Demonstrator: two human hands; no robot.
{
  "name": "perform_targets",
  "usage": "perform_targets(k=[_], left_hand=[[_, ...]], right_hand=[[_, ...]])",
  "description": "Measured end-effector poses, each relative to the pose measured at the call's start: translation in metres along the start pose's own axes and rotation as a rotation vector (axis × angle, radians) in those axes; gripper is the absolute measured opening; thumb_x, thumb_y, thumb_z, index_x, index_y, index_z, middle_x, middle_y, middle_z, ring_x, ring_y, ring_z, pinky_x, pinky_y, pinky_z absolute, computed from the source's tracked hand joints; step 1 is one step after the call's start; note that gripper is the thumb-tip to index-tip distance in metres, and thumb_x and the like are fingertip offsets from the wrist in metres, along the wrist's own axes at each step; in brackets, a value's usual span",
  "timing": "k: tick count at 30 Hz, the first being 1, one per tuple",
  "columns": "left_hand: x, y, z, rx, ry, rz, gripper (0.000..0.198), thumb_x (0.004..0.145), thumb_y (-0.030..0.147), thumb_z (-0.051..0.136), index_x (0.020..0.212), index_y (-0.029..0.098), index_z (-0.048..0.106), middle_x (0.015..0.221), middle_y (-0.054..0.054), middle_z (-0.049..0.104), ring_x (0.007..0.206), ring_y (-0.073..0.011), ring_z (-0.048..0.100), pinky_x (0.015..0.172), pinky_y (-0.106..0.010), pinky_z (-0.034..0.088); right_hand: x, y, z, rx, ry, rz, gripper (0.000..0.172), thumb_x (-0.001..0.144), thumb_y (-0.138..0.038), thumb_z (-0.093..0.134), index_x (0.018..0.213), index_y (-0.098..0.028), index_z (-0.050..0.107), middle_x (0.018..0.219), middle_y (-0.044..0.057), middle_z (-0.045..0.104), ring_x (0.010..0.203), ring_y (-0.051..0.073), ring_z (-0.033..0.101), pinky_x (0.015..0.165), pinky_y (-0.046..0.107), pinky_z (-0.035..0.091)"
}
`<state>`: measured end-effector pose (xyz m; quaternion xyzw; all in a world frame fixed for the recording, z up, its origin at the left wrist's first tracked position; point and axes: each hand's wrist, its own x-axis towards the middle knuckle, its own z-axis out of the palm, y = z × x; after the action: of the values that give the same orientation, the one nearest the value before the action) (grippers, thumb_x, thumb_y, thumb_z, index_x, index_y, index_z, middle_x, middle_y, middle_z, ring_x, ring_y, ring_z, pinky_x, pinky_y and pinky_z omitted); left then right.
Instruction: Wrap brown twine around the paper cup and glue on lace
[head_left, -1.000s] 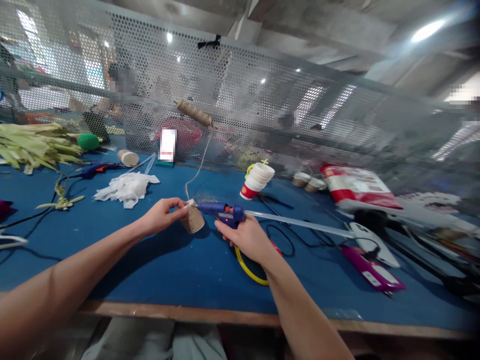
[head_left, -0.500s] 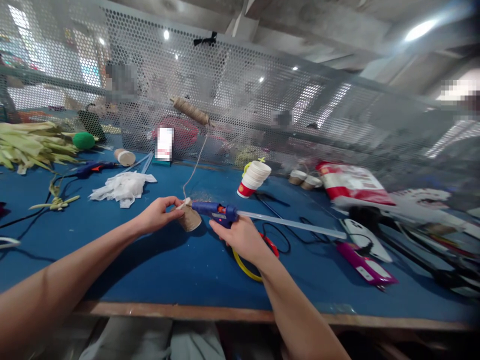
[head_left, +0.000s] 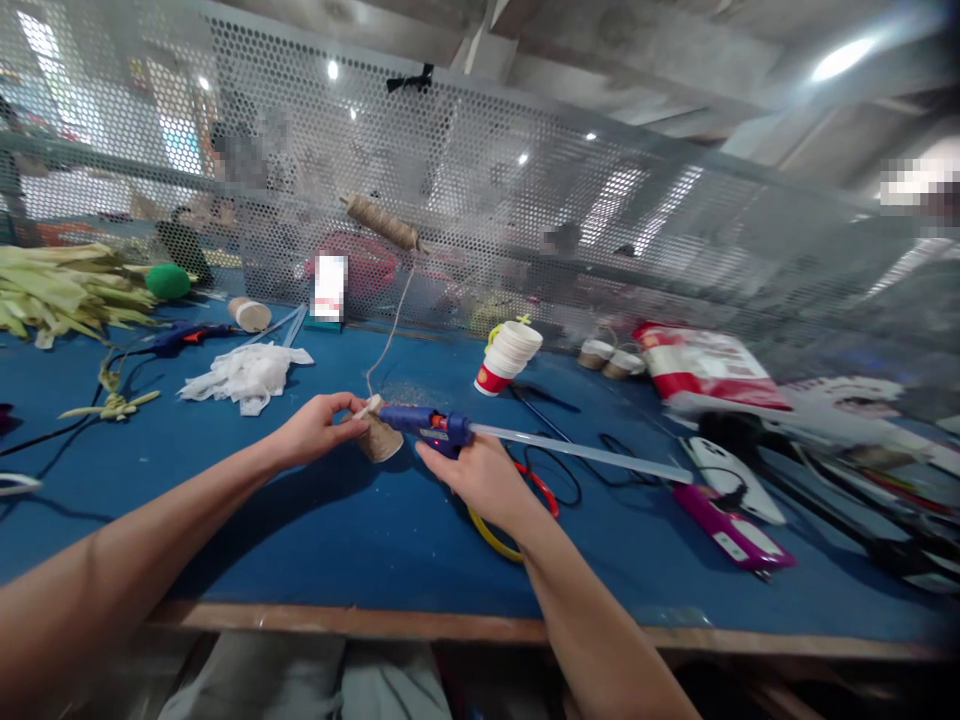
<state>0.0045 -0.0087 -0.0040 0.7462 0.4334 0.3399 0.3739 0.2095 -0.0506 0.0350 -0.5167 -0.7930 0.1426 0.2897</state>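
My left hand pinches the rim of a small twine-wrapped cup held just above the blue table. A strand of twine runs from the cup up to a twine spool hung on the mesh screen. My right hand grips a blue hot glue gun with a long clear glue stick sticking out behind it. The gun's nozzle touches the cup's rim by my left fingers.
A stack of paper cups, white cloth scraps, a second glue gun, green leaves, a red-white bag, scissors, a purple tool and cables lie about. The wooden table edge runs below my arms.
Both hands with the cup and glue gun have drifted slightly left and down in the view; the grips are the same and the nozzle stays at the cup's rim.
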Motion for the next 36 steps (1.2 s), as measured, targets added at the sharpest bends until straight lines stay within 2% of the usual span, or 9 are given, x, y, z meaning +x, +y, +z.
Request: perform_targets(k=[3,8,16,22,29,36], left_hand=[[0.000,0.002,0.000,-0.016,-0.009,-0.001,0.023,0.072,0.037,0.048,0.073,0.014,0.050,0.088,-0.006,0.062,0.085,-0.0180,0.054,0.080,-0.030,0.040],[-0.001,0.002,-0.002,-0.002,-0.032,0.036,0.021,0.073,0.036,0.047,0.069,0.015,0.047,0.086,-0.006,0.062,0.089,-0.0191,0.054,0.081,-0.031,0.040],[-0.001,-0.001,-0.003,0.031,-0.053,0.107,0.019,0.074,0.033,0.047,0.072,0.014,0.048,0.094,-0.007,0.061,0.094,-0.0200,0.054,0.085,-0.031,0.039],[-0.001,0.000,-0.003,-0.045,-0.074,0.096,0.018,0.074,0.032,0.047,0.067,0.016,0.043,0.101,-0.009,0.059,0.107,-0.0213,0.049,0.089,-0.031,0.036],[-0.001,0.002,-0.001,-0.064,-0.064,0.085,0.020,0.073,0.034,0.048,0.067,0.016,0.043,0.095,-0.009,0.061,0.105,-0.0223,0.050,0.089,-0.033,0.036],[-0.001,0.000,-0.001,-0.034,-0.041,0.096,0.020,0.073,0.034,0.047,0.067,0.016,0.043,0.090,-0.007,0.062,0.097,-0.0208,0.053,0.085,-0.032,0.038]], right_hand=[[0.000,0.000,0.000,0.000,0.008,0.009,0.013,0.071,-0.025,0.050,0.063,-0.019,0.057,0.056,0.002,0.057,0.057,0.015,0.052,0.056,0.027,0.038],[-0.001,0.000,-0.003,-0.001,-0.003,0.046,0.017,0.072,-0.027,0.049,0.058,-0.018,0.053,0.048,0.000,0.053,0.051,0.014,0.050,0.051,0.025,0.039],[0.003,0.010,-0.005,0.056,0.012,0.047,0.016,0.071,-0.028,0.051,0.061,-0.017,0.057,0.050,0.001,0.056,0.054,0.015,0.054,0.051,0.024,0.041],[0.000,0.006,-0.005,0.100,-0.030,0.057,0.015,0.071,-0.029,0.051,0.062,-0.018,0.056,0.050,0.000,0.055,0.053,0.014,0.053,0.051,0.024,0.041],[0.000,0.002,-0.006,0.107,0.014,0.060,0.015,0.070,-0.028,0.050,0.064,-0.018,0.058,0.050,0.000,0.055,0.053,0.014,0.053,0.051,0.024,0.041],[-0.003,-0.002,-0.005,0.044,0.001,0.040,0.016,0.071,-0.029,0.049,0.063,-0.018,0.056,0.049,-0.001,0.054,0.053,0.014,0.052,0.051,0.024,0.040]])
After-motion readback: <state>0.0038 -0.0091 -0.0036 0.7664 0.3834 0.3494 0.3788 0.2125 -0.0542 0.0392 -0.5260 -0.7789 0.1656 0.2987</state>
